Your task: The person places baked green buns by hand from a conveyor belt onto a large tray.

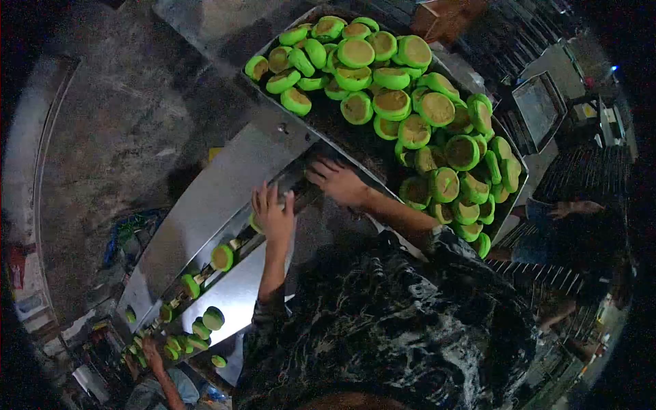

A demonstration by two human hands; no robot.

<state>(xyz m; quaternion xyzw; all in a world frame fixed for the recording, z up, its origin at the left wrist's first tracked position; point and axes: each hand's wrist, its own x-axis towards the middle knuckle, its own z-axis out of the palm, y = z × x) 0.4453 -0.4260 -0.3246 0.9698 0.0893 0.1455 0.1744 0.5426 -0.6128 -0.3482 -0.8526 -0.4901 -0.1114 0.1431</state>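
My left hand [275, 215] is over the narrow conveyor channel [239, 239], fingers spread and holding nothing. A green round pastry [255, 223] on the channel is partly hidden behind it. My right hand [338, 182] reaches over the upper end of the channel, close to the tray's near edge, with its fingers stretched out and nothing in them. Beyond it, a dark metal tray [321, 126] holds a heap of green pastries [415, 131] with flat brown faces. Further down the channel, single pastries [221, 257] sit in a spaced row.
At the lower left, another person's hand [152, 352] is among pastries at the channel's far end. Several pastries [213, 318] lie on the shiny metal side plate [236, 301]. To the right are wire racks [581, 178] and another person's arm [577, 208].
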